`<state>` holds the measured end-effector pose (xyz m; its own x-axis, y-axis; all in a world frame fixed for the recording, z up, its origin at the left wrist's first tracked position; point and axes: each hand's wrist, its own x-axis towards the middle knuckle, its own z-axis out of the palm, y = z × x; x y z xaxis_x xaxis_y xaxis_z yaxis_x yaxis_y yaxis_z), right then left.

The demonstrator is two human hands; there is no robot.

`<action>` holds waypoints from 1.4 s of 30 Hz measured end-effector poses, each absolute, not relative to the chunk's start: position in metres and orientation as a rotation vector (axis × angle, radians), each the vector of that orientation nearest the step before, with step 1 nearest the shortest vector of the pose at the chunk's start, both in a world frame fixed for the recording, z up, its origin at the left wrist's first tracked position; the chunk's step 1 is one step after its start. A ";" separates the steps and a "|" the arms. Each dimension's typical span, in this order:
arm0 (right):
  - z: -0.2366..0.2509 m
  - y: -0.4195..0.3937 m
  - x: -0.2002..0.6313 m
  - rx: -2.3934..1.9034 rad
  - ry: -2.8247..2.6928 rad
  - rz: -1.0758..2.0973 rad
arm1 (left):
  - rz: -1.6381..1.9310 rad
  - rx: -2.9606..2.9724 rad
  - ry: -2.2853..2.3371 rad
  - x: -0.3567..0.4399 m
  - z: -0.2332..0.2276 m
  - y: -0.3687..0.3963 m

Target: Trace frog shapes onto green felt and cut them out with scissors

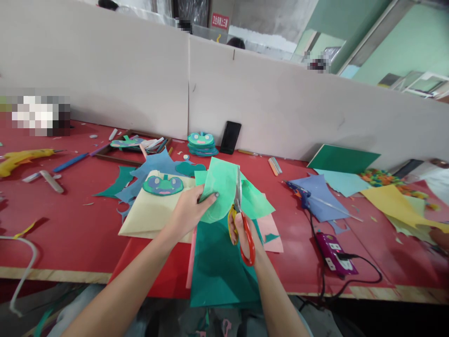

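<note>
My left hand (191, 208) pinches a light green sheet (220, 180), thumb on top, holding it up above the table. Scissors (247, 241) with red and yellow handles are in my right hand (245, 229), their blades upright at the sheet's right part. A further piece of the light green sheet hangs to the right of the blades. Below lie dark green sheets (224, 271) and a pink sheet (271, 229). Left of my left hand, a green frog-like face cutout (163, 184) rests on a cream sheet (136, 222).
A stack of similar face cutouts (202, 144) and a phone (230, 137) stand by the grey partition (266, 103). On the right are a blue glue gun (298, 193), its cable and a purple power box (335, 255). A yellow glue gun (24, 159) lies far left; another person's hand (438, 238) shows far right.
</note>
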<state>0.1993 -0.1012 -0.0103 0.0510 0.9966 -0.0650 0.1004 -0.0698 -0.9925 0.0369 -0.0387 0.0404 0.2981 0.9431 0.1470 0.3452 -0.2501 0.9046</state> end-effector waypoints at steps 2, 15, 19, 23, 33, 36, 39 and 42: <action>-0.009 -0.101 0.198 -1.349 -1.208 1.186 | 0.942 1.764 1.166 0.037 0.040 -0.039; -0.014 -0.102 0.197 -1.336 -1.125 1.211 | 0.934 1.774 1.158 0.039 0.042 -0.039; -0.014 -0.102 0.197 -1.355 -1.087 1.217 | 0.941 1.770 1.173 0.038 0.041 -0.038; -0.014 -0.102 0.196 -1.348 -1.070 1.222 | 0.949 1.746 1.163 0.038 0.040 -0.038; -0.017 -0.102 0.199 -1.379 -1.114 1.215 | 0.942 1.782 1.197 0.037 0.042 -0.037; -0.015 -0.103 0.199 -1.390 -1.113 1.213 | 0.967 1.787 1.233 0.037 0.043 -0.037; -0.014 -0.103 0.199 -1.388 -1.137 1.206 | 0.990 1.780 1.262 0.036 0.044 -0.036; -0.014 -0.102 0.199 -1.363 -1.185 1.194 | 0.985 1.802 1.275 0.034 0.044 -0.036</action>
